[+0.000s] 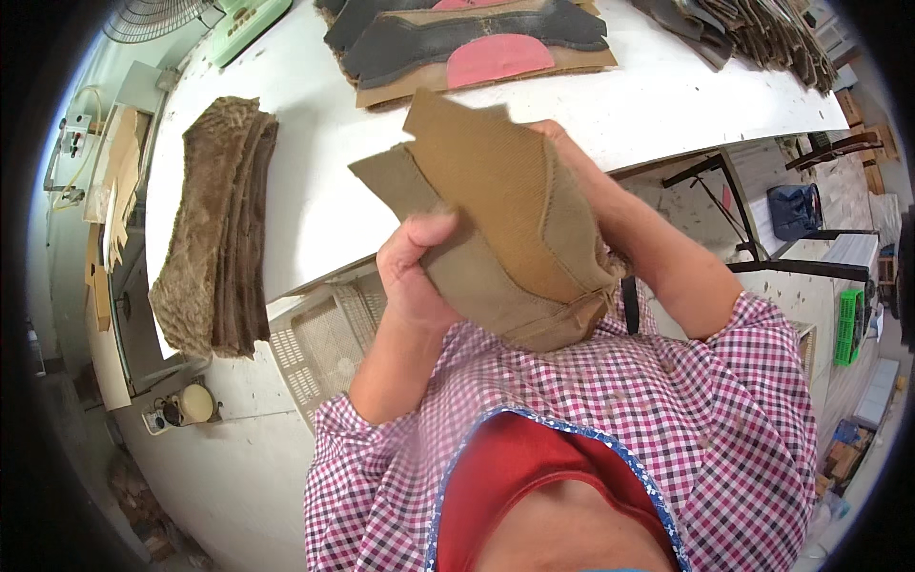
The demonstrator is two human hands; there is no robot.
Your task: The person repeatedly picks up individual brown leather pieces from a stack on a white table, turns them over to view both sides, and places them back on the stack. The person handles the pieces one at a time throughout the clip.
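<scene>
In front of my chest I hold a brown stitched boot upper (500, 195), made of tan and darker brown panels with a curved seam. My left hand (416, 267) grips its left side, the thumb lying on the front and the fingers behind it. At the upper right edge, my right hand (558, 143) has hold of the piece from behind, and most of its fingers are hidden. The bottom end is folded together and some fuzzy lining shows at its right.
A white table (315, 172) spans the area ahead. On it lie a stack of furry brown pieces (214, 229) at left, dark grey and pink cut pieces (486, 52) at the back, and more brown pieces (762, 38) far right. A plastic crate (319, 343) stands under the table edge.
</scene>
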